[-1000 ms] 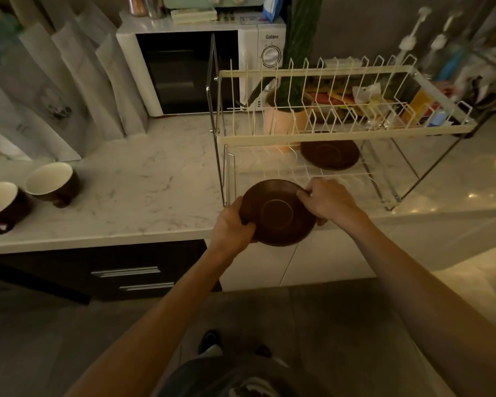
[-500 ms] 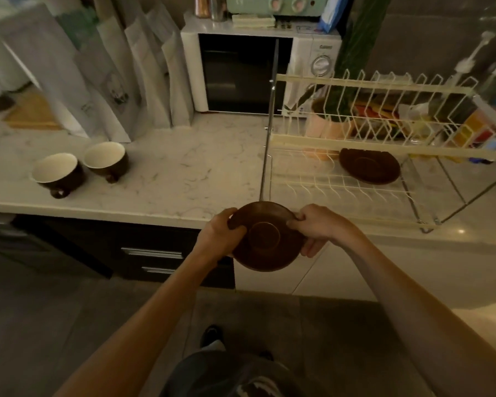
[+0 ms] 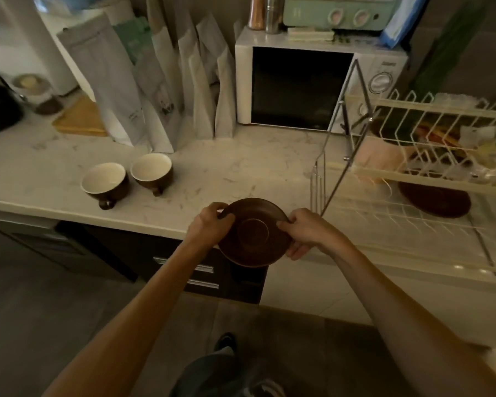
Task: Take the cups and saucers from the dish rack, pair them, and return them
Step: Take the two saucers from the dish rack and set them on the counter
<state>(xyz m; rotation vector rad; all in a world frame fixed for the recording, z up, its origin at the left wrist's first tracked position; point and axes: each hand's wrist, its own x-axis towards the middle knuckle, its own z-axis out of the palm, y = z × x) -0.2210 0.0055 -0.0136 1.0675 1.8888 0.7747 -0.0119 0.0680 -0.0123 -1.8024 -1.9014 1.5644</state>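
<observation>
A brown saucer (image 3: 254, 233) hangs over the front edge of the counter, held on both sides. My left hand (image 3: 211, 227) grips its left rim and my right hand (image 3: 305, 233) grips its right rim. Two brown cups with cream insides stand upright on the marble counter to the left: one cup (image 3: 105, 183) nearer the edge, the other cup (image 3: 152, 173) just right of it. A second brown saucer (image 3: 434, 202) lies on the lower tier of the white wire dish rack (image 3: 430, 179) at the right.
A white microwave (image 3: 307, 84) stands at the back, with a green toaster oven (image 3: 338, 12) on top. Several tall paper bags (image 3: 143, 90) lean against the wall behind the cups. A wooden board (image 3: 79, 118) and a jar (image 3: 38, 94) are at far left.
Both hands have carried the saucer left, away from the dish rack and towards the cups. The view has swung left, so the cups sit closer to the middle.
</observation>
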